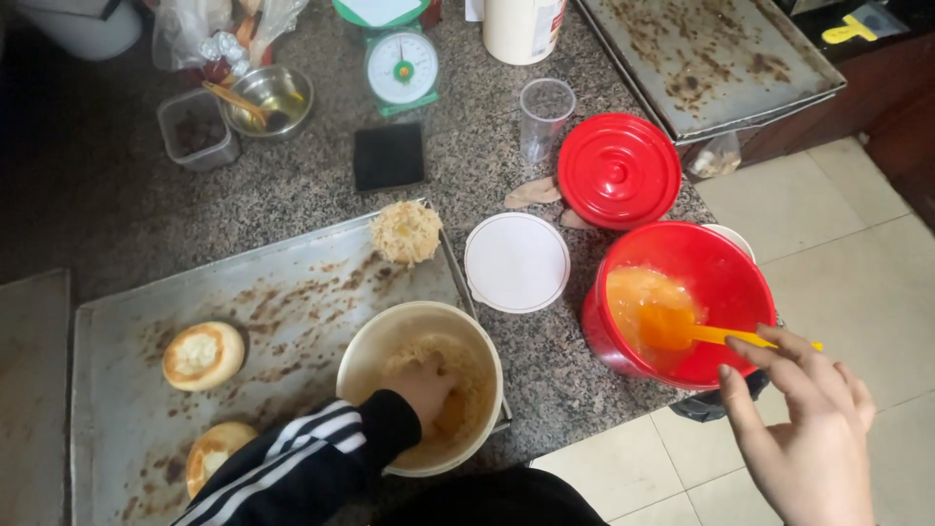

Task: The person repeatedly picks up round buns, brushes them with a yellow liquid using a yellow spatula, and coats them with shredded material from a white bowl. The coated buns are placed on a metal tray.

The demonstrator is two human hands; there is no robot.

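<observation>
Right hand [813,438] hovers fingers apart by the yellow spatula [726,335] in the red bucket [682,362]; left hand [424,390] digs into the cream tub [375,356], grip hidden.

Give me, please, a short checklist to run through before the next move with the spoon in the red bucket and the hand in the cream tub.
1. Right hand on the yellow spoon: ok, fingertips at its handle.
2. Red bucket stable: not ok, it overhangs the counter edge.
3. Left hand inside the cream tub: ok, down in the shredded filling.
4. Red lid out of the way: ok, flat on the counter.
5. Space on the baking tray: ok.
6. Grip firmness: cannot tell.
</observation>
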